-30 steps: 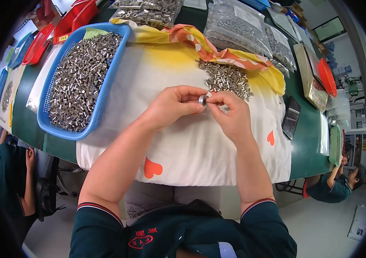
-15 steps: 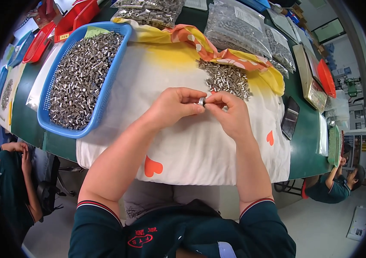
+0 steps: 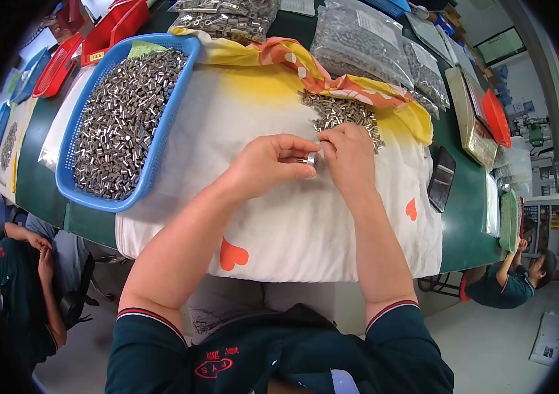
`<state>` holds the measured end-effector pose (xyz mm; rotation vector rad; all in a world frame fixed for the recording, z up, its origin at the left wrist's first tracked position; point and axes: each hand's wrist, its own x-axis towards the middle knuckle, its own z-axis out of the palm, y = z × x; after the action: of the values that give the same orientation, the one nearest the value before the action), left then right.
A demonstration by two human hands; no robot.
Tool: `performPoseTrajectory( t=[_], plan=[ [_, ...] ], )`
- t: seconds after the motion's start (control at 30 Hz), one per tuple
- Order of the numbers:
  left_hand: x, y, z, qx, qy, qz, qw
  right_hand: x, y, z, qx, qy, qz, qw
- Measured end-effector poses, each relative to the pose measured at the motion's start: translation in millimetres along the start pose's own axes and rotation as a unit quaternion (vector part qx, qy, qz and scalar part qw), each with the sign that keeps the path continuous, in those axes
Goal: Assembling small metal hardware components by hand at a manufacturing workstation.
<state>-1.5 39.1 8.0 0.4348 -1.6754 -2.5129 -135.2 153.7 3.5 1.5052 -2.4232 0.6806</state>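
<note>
Metal disc [image 3: 312, 159]: held between thumb and fingers of the left hand [image 3: 263, 165], above the white cloth [image 3: 286, 246]. Right hand [image 3: 350, 156]: placed just beside the disc, fingertips drawn together; whether anything is gripped cannot be told. Small metal pieces [image 3: 333, 110]: heaped beyond the right hand. Blue basket [image 3: 176, 113]: filled with similar pieces, at left. Phone [image 3: 442, 180]: laid at right. Filled bag [image 3: 358, 44]: placed behind the heap.

Room beside left hand [image 3: 263, 164], basket wall [image 3: 110, 205] beyond
</note>
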Motion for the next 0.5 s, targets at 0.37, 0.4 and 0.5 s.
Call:
performPoseTrajectory(
  t=[0.37, 0.4, 0.5],
  plan=[
    [-0.4, 1.3, -2.9, -0.015, 0.015, -0.002, 1.0, -5.7, -17.8, -28.1, 0.243, -0.065, 0.092, 0.963],
    [-0.9, 2.1, -3.2, -0.016, 0.017, -0.001, 1.0, -6.5, -21.2, -33.2, 0.346, -0.094, 0.145, 0.922],
    [-0.7, 3.6, -1.8, 0.009, 0.021, -0.005, 1.0, -7.8, -21.0, -35.7, 0.363, -0.106, 0.108, 0.919]
  ],
)
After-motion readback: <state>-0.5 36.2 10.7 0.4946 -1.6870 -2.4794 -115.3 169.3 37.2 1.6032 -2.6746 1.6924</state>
